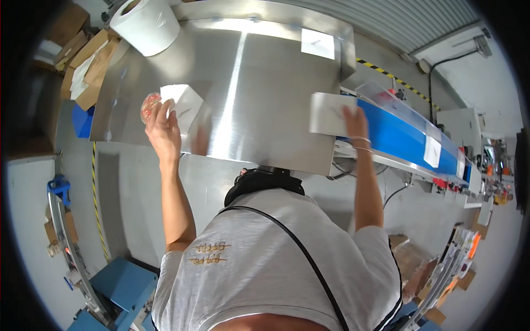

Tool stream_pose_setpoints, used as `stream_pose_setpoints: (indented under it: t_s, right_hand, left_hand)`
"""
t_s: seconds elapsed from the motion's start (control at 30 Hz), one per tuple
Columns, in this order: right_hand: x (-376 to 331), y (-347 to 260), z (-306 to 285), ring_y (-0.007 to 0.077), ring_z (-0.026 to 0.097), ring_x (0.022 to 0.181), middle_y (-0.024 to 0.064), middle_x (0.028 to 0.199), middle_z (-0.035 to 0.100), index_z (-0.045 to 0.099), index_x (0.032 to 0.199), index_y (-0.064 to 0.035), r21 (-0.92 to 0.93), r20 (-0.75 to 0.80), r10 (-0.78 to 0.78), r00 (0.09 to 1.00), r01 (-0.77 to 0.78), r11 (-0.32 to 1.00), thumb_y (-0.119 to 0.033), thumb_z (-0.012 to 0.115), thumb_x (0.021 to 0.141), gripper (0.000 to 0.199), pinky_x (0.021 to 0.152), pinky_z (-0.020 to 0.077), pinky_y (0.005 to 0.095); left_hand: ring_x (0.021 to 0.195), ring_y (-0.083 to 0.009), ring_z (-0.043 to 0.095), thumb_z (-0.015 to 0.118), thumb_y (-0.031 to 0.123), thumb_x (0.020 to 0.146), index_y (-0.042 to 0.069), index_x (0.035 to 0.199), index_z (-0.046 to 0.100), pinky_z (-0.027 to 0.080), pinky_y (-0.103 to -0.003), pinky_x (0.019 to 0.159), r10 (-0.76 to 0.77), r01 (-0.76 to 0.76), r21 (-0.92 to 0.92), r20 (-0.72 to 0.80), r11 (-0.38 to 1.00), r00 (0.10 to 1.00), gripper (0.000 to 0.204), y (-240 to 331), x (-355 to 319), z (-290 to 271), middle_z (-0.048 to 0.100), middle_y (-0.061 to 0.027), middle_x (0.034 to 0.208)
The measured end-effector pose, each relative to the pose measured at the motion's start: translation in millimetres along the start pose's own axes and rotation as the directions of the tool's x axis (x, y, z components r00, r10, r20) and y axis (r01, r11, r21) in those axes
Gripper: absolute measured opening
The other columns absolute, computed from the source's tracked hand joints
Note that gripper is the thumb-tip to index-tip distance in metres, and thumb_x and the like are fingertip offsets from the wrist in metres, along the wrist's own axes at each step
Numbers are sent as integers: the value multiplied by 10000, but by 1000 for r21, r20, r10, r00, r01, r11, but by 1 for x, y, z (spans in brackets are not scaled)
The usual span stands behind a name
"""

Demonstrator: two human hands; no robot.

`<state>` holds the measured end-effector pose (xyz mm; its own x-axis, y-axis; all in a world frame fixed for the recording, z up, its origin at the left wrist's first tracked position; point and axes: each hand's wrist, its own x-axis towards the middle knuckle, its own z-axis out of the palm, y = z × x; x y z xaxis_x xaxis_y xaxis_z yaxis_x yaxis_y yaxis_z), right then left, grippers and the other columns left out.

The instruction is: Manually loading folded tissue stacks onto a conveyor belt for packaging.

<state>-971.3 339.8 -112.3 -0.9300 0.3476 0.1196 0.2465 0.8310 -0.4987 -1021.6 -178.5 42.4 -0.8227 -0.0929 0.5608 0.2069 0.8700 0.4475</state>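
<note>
My left hand (164, 124) is over the left part of a steel table, its fingers curled. It closes on a small round thing (149, 106) that looks clear with red markings; the fingers hide part of it. The same fingers meet the left side of a white carton (189, 109) that stands on the table. To the right, my right hand (356, 122) is blurred by motion and grips the right end of another white carton (330, 113), where the table meets a blue conveyor belt. Its fingers are partly smeared.
The steel table (265, 83) has a big white roll (146, 27) at its far left and a white sheet or flat carton (318, 44) at its far right. Along the blue conveyor (397, 132) runs a clear guard; a white carton (432, 151) sits farther down. Cardboard boxes (91, 71) stand left.
</note>
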Motion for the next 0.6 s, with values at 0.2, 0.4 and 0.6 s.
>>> stream_pose_setpoints:
  t_s: [0.2,0.4,0.6]
  right_hand:
    - [-17,-27,-100,359,570,1042,225,1197,552,473,1299,-53,-467,-309,207,928,-337,817,-487,652,794,690,856,462,450]
    - [9,-180,-32,238,648,857,115,972,661,520,1239,-137,308,186,-536,823,469,828,-180,725,784,501,771,524,329]
    - [25,-355,41,249,529,1108,129,1222,541,524,1254,-158,681,527,-666,529,207,703,-176,754,722,580,901,462,359]
  left_hand:
    - [986,-351,614,654,-19,753,82,969,686,475,-419,863,26,-30,-69,-59,997,998,240,2,-3,0,631,-190,1078]
    - [1194,-323,488,657,30,772,138,978,678,311,-470,1014,-76,77,-57,30,995,997,233,-2,-10,0,543,-175,1251]
    - [1266,-343,412,645,6,731,141,970,680,266,-503,1035,-78,86,-84,91,993,993,277,-7,-10,-3,496,-186,1304]
